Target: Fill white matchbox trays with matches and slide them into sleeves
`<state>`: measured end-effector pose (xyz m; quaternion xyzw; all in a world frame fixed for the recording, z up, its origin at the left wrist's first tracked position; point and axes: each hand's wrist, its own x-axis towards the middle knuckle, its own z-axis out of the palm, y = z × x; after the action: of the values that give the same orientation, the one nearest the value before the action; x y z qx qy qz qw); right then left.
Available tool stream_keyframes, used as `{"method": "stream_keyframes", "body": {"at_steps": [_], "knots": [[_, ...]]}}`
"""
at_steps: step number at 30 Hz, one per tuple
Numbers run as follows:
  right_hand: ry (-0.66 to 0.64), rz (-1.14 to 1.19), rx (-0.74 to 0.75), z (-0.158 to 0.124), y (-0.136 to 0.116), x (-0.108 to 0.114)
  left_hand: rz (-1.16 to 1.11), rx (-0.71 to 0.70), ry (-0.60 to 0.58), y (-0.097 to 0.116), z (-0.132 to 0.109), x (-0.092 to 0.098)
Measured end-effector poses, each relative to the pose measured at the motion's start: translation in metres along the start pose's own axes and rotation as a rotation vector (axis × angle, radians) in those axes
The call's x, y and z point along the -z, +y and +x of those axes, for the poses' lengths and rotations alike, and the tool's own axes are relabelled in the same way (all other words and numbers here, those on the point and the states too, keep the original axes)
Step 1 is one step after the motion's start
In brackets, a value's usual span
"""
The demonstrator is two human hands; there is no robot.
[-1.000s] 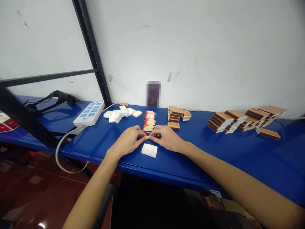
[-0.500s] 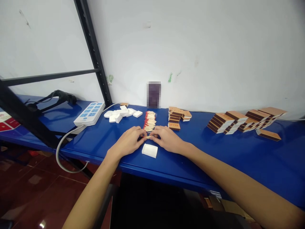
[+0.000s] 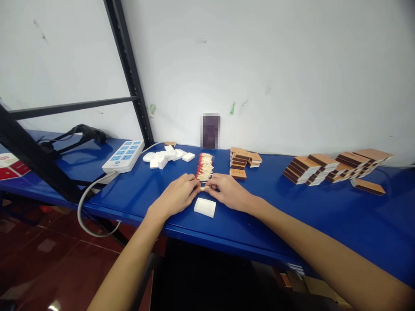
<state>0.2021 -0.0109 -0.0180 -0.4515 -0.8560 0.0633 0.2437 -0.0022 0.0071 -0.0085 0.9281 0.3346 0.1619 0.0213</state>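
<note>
My left hand (image 3: 177,196) and my right hand (image 3: 228,191) meet over the blue table (image 3: 324,211), fingers pinched together on a small bundle of matchsticks (image 3: 204,188) between them. Just behind lies a pile of red-tipped matchsticks (image 3: 205,166). A white inner matchbox tray (image 3: 205,207) sits on the table right below my fingertips, touching neither hand that I can see.
White trays (image 3: 167,156) and a power strip (image 3: 123,156) with its grey cable lie at the left. Brown matchbox sleeves (image 3: 241,160) are stacked behind my right hand, with longer rows of matchboxes (image 3: 333,167) at the right. A black shelf frame (image 3: 129,73) crosses the left.
My hands have stayed together on the matchsticks, fingers shifting slightly closer. The camera has tipped a little, so everything sits lower in view.
</note>
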Motion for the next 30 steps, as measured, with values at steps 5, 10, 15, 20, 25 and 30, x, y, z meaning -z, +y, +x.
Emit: {"method": "stream_keyframes", "body": {"at_steps": [5, 10, 15, 20, 25, 30], "knots": [[-0.039, -0.066, 0.021, -0.0019, 0.0002, 0.0003, 0.016, -0.006, -0.004, 0.0009, -0.0007, -0.001], [-0.069, -0.122, 0.033, -0.002, -0.003, 0.0031, 0.001, -0.004, -0.005, 0.0024, -0.0008, -0.0005], [-0.069, -0.117, 0.002, -0.0002, -0.0048, 0.0038, -0.064, 0.007, -0.003, -0.0002, 0.0002, -0.0016], [-0.057, -0.156, 0.002, -0.0009, -0.0042, 0.0025, -0.109, 0.034, -0.026, 0.0018, 0.0016, 0.0019], [-0.067, -0.19, 0.023, 0.0005, -0.0056, 0.0027, -0.044, 0.049, -0.01, 0.0065, 0.0021, -0.001], [-0.065, -0.256, 0.041, 0.0027, -0.0081, 0.0031, 0.084, 0.025, -0.024, 0.0067, 0.0025, -0.0071]]}}
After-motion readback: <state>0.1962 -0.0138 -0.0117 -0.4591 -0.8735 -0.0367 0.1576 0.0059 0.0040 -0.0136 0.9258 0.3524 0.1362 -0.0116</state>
